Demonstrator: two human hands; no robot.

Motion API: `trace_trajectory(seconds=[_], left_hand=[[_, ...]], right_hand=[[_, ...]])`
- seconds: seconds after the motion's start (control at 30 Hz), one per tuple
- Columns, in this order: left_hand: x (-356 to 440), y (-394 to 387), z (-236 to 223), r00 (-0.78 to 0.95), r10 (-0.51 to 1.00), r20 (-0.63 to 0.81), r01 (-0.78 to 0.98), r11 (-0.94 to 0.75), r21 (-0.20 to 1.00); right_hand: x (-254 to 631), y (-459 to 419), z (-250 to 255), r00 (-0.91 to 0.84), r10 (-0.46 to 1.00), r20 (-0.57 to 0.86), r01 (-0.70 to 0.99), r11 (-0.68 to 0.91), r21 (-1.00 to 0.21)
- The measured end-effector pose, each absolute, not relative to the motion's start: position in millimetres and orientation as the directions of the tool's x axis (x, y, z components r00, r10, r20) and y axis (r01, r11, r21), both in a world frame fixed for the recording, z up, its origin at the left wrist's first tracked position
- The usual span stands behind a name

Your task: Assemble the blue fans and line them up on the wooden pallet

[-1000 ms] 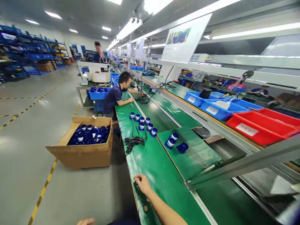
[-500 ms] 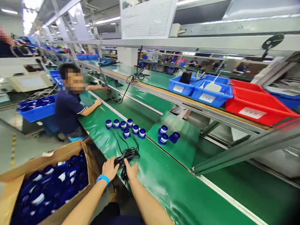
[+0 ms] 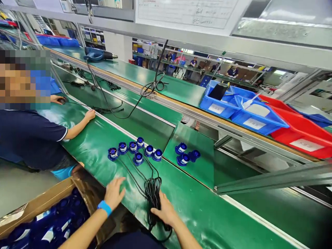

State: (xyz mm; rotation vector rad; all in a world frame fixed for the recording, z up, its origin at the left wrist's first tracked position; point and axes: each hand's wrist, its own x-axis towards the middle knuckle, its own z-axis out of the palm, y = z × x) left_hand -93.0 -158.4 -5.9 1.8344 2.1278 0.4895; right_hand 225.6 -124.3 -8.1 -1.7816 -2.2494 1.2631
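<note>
My right hand [image 3: 164,210] is closed round a bundle of black cables [image 3: 153,193] at the near edge of the green bench [image 3: 197,207]. The cables run up to several blue and white round units [image 3: 135,152] lined up on the bench. My left hand [image 3: 114,192], with a blue wristband, lies flat with fingers stretched out on the bench just left of the cables. Three more blue units [image 3: 184,155] sit on a raised green mat to the right.
A cardboard box [image 3: 41,214] of blue units stands at lower left. A co-worker in a dark shirt [image 3: 31,138] leans on the bench to the left. Blue bins [image 3: 233,103] and a red bin [image 3: 298,135] sit on the far shelf. A metal rail [image 3: 272,178] crosses at right.
My view has swung further right and nearer to the bench. My right hand has closed on the cable bundle and drawn it toward the near edge; my left hand has come off the cables.
</note>
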Motion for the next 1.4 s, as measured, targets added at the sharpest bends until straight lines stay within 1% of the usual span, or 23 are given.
trace_trajectory(seconds=[0.07,0.13,0.2,0.23,0.3,0.37,0.4,0.5,0.57,0.6,0.7,0.83,0.9,1.03,1.1,1.2,1.4], left_hand=[[-128.5,-126.6,11.3,-0.274,0.952,0.139,0.933,0.227,0.279],[-158.2,-95.7,21.0,-0.311,0.93,0.197,0.947,0.286,0.143],[-177.3,-71.4,21.9,-0.298,0.939,0.171,0.955,0.295,0.044],[-182.6,-62.1,19.7,-0.284,0.949,0.138,0.958,0.286,0.011],[-186.5,-47.9,12.3,-0.262,0.962,0.077,0.964,0.264,-0.021],[-185.2,-37.9,3.3,-0.248,0.968,0.027,0.969,0.248,-0.014],[-183.7,-34.1,-1.3,-0.242,0.97,0.004,0.97,0.242,0.001],[-178.3,-25.8,-13.4,-0.24,0.97,-0.029,0.969,0.242,0.049],[-174.6,-21.8,-19.3,-0.248,0.969,-0.005,0.967,0.248,0.062],[-172.9,-19.7,-21.3,-0.249,0.968,0.007,0.967,0.248,0.064],[-168.9,-12.4,-24.5,-0.244,0.97,0.01,0.968,0.243,0.065],[-167.0,-3.6,-25.3,-0.225,0.974,0.038,0.972,0.222,0.083],[-167.3,-2.6,-26.1,-0.212,0.974,0.077,0.974,0.205,0.092],[-168.9,-7.3,-28.6,-0.197,0.969,0.152,0.979,0.185,0.09],[-169.6,-10.1,-29.2,-0.191,0.965,0.179,0.979,0.174,0.104],[-169.8,-12.0,-28.7,-0.182,0.964,0.196,0.979,0.158,0.131],[-168.9,-10.5,-27.1,-0.161,0.965,0.208,0.981,0.134,0.14]], right_hand=[[252.2,-102.7,13.3,-0.421,0.834,-0.357,0.819,0.181,-0.544],[262.4,-62.7,34.1,-0.476,0.864,-0.164,0.795,0.343,-0.5],[251.0,-7.8,49.3,-0.556,0.831,0.022,0.742,0.508,-0.438],[237.4,22.7,54.0,-0.602,0.794,0.085,0.709,0.581,-0.4],[197.9,83.2,57.4,-0.699,0.7,0.148,0.637,0.703,-0.316],[150.8,136.5,54.3,-0.791,0.595,0.139,0.558,0.797,-0.232],[127.8,158.8,50.8,-0.835,0.538,0.113,0.513,0.837,-0.193],[73.7,207.6,35.9,-0.937,0.348,-0.036,0.35,0.93,-0.11],[53.5,227.4,24.8,-0.967,0.221,-0.128,0.235,0.966,-0.108],[47.5,234.5,19.7,-0.975,0.166,-0.149,0.185,0.975,-0.121],[38.2,248.3,8.2,-0.99,0.035,-0.134,0.056,0.987,-0.152],[31.8,257.3,0.9,-0.98,-0.137,-0.142,-0.123,0.987,-0.104],[32.3,260.6,-0.5,-0.975,-0.159,-0.153,-0.145,0.984,-0.101],[47.3,268.4,-0.9,-0.986,-0.059,-0.155,-0.038,0.991,-0.131],[57.5,271.5,-1.3,-0.987,-0.041,-0.154,-0.017,0.988,-0.152],[64.7,272.5,-5.2,-0.988,-0.084,-0.131,-0.059,0.982,-0.18],[46.4,267.3,-21.0,-0.988,-0.135,-0.078,-0.12,0.977,-0.178]])
